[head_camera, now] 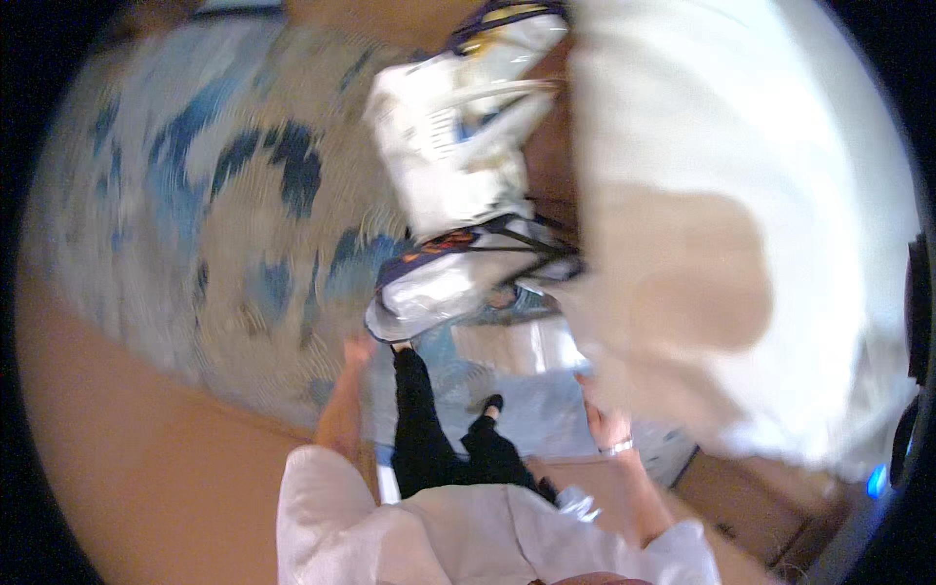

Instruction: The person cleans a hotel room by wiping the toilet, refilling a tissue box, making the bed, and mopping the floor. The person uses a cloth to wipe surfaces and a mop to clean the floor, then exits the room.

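Blur softens the whole view. My left hand (358,349) hangs beside my left leg, near the rounded end of a dark-edged bag with clear plastic (431,292); whether it touches the bag or holds anything cannot be made out. On the right, my right hand (608,424), with a bracelet or watch at the wrist, is at the lower edge of a large white cloth (804,219), seemingly bedding. Its fingers are partly hidden, so a grip on the cloth cannot be told. Ahead of me stands a white bag or container (446,161) with a pale handle.
A patterned blue and beige carpet (241,219) covers the floor at left, bordered by a brown surface (131,453). A shiny pale panel or package (512,347) lies beyond my feet. Brown furniture or flooring (753,490) shows at lower right.
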`<act>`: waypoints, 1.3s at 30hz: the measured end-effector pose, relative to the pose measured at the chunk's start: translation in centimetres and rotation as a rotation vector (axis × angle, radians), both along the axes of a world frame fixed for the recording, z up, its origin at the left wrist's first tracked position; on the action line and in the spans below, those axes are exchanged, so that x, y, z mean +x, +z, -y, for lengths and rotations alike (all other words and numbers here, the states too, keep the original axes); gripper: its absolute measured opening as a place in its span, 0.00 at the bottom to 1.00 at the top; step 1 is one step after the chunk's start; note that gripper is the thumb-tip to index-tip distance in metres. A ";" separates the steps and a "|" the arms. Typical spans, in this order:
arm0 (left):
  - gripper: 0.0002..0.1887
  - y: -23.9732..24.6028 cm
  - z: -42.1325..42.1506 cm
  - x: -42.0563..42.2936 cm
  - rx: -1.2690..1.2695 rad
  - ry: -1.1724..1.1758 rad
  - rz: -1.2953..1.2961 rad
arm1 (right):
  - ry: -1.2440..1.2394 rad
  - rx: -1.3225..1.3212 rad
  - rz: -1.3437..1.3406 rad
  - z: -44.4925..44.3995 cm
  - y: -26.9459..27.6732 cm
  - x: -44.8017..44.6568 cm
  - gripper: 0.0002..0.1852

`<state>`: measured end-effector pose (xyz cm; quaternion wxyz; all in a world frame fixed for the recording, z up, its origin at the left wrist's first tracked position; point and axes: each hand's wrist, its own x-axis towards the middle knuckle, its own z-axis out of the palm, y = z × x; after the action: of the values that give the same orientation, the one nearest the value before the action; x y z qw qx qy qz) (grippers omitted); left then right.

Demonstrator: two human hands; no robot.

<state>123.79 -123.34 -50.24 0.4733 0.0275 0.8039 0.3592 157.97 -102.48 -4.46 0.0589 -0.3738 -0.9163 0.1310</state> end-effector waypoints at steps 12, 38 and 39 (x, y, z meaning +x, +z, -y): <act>0.16 31.6 -1.0 44.5 0.479 -0.925 0.368 | -1.070 -0.705 0.281 23.3 1.6 48.6 0.15; 0.40 57.1 -32.4 107.3 1.151 -1.737 -0.286 | -1.288 -0.222 -1.020 -5.9 2.0 86.4 0.16; 0.42 57.5 -33.2 107.4 1.193 -1.755 -0.248 | -1.263 -0.020 -0.824 -9.1 2.2 86.8 0.18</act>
<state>231.19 -90.18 7.30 0.3916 0.8599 0.2399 0.2230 244.74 -93.42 -2.24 0.4575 -0.7493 -0.4303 0.2101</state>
